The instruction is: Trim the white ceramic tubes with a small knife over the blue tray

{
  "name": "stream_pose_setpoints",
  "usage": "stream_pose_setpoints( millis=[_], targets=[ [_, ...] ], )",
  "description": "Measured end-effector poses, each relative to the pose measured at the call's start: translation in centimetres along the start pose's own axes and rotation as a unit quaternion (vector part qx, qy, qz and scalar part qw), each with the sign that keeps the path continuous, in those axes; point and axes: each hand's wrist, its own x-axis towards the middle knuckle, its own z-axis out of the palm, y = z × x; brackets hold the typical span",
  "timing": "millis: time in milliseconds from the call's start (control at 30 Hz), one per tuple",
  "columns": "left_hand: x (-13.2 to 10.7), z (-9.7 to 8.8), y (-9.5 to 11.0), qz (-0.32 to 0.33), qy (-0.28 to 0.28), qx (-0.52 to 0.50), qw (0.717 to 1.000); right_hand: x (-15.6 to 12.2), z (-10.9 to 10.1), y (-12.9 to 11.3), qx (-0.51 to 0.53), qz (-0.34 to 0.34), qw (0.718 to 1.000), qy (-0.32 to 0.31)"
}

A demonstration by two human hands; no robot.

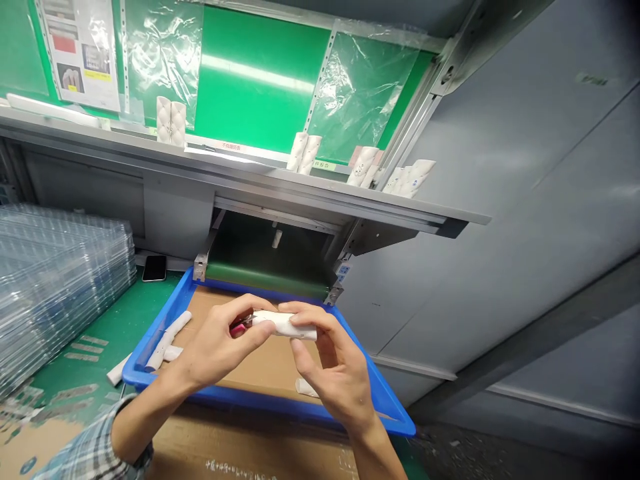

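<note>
Above the blue tray (395, 421), a white cylindrical piece (283, 325) is held level between both hands. My left hand (220, 340) grips its left end with thumb and fingers. A small red-handled tool with a metal tip (240, 329) is tucked in the same hand, mostly hidden by the fingers. Thumb and fingers of my right hand (335, 357) close around the right end of the piece. Lying in the tray at left are a long white piece (170, 340) and a shorter one (173, 353); another white piece (306, 387) lies partly behind my right hand.
A conveyor belt (265, 275) ends over the tray's far side, carrying a small white piece (277, 239). Stacked clear plastic trays (65, 287) and a phone (155, 269) stand left. Overhead, a shelf (240, 170) bears several white cylinders. A grey wall (500, 200) bounds the right.
</note>
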Motion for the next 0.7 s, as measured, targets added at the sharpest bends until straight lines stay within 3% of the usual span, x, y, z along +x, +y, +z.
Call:
stream_pose_setpoints(
  millis=[500, 700],
  targets=[
    [0.3, -0.7, -1.1, 0.001, 0.014, 0.024, 1.0, 0.1, -0.3, 0.3, 0.059, 0.068, 0.996, 0.016],
    [0.3, -1.0, -1.2, 0.005, -0.006, 0.024, 1.0, 0.2, -0.6, 0.2, 0.072, 0.079, 0.994, -0.014]
  ],
)
